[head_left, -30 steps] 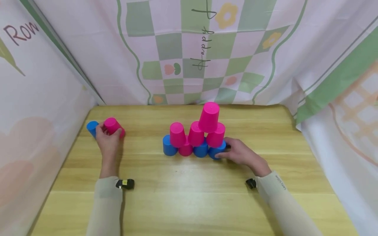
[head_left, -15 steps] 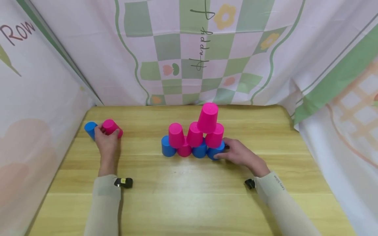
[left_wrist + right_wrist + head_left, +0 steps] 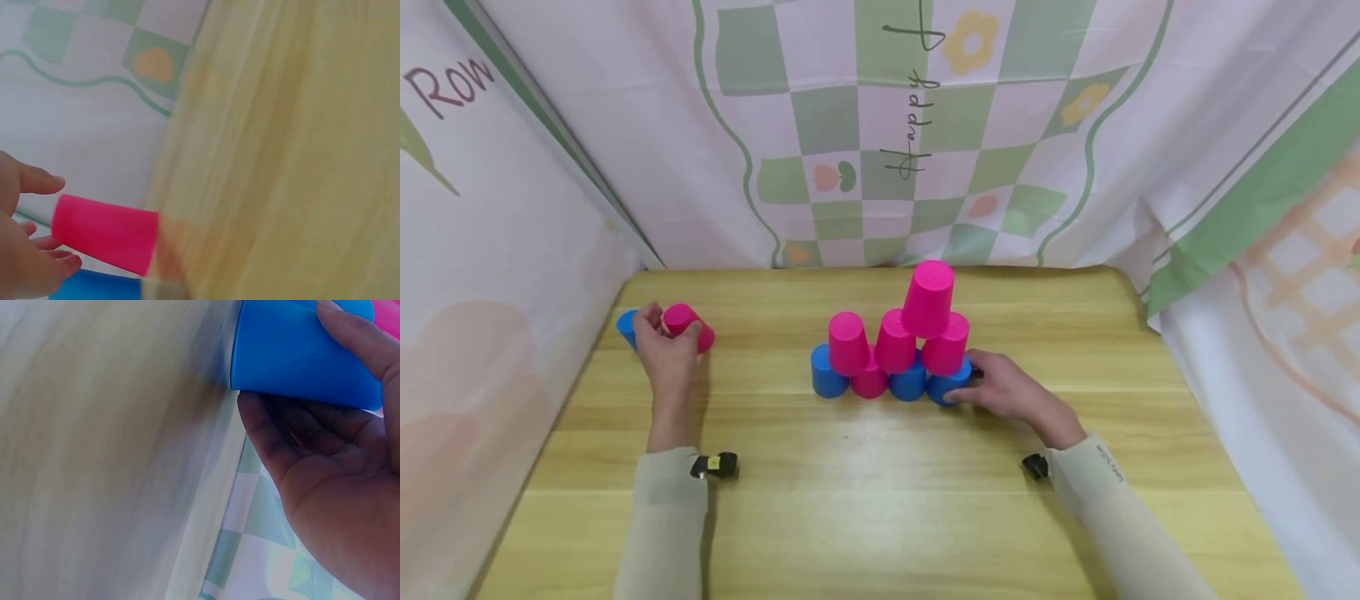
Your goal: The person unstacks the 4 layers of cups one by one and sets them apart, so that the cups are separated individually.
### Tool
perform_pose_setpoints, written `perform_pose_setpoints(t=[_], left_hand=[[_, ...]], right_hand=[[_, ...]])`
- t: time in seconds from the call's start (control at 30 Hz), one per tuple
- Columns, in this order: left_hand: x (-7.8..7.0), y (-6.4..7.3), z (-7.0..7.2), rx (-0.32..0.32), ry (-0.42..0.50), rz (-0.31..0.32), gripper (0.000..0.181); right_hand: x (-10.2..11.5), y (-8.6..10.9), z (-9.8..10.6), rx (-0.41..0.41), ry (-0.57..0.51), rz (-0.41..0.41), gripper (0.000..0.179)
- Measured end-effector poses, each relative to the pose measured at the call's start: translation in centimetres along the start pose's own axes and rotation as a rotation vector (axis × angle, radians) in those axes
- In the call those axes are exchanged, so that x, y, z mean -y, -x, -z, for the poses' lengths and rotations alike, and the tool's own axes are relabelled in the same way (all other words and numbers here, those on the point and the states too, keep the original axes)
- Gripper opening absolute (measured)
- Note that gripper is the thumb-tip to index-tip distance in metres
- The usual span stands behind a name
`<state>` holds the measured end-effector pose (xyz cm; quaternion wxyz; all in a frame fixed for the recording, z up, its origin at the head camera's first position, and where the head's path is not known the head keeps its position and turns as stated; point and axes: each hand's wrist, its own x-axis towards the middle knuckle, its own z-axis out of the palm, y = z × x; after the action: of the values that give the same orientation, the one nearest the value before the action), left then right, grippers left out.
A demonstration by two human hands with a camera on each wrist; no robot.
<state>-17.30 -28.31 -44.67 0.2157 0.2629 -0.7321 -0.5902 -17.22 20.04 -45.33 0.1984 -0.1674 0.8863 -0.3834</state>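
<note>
On the left side of the table, a pink cup (image 3: pixel 689 326) stands upside down beside a blue cup (image 3: pixel 627 327). My left hand (image 3: pixel 666 354) is around the near side of the pink cup, fingers spread over toward the blue one. In the left wrist view, thumb and fingers stand apart on either side of the pink cup (image 3: pixel 109 234). Mid-table, a stack of upturned cups has blue and pink ones below, three pink cups (image 3: pixel 848 343) above, and a single pink cup (image 3: pixel 929 298) on top at the right. My right hand (image 3: pixel 1011 390) holds the rightmost bottom blue cup (image 3: pixel 300 356) between thumb and fingers.
The wooden table (image 3: pixel 850 500) ends at a printed curtain (image 3: pixel 820 125) at the back. More printed cloth hangs along the left side (image 3: pixel 475 333) and the right side (image 3: pixel 1285 375). Both wrists carry small black cameras.
My left hand's fingers have loosened from the pink cup and lifted left, covering more of the blue cup. My right hand and the stack have stayed as they were.
</note>
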Motion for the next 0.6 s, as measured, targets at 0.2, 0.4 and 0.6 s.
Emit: perform_pose_setpoints(t=[0.2, 0.4, 0.6], left_hand=[[-1.1, 0.7, -0.3, -0.010, 0.075, -0.084, 0.068], [-2.7, 2.2, -0.7, -0.014, -0.007, -0.186, 0.057], [-4.9, 3.7, -1.5, 0.011, -0.021, -0.295, 0.049]], right_hand=[[-0.4, 0.0, -0.1, -0.002, 0.005, 0.021, 0.045], [-0.4, 0.0, -0.2, 0.003, 0.006, -0.007, 0.046], [-0.3, 0.0, -0.1, -0.002, 0.013, 0.005, 0.046]])
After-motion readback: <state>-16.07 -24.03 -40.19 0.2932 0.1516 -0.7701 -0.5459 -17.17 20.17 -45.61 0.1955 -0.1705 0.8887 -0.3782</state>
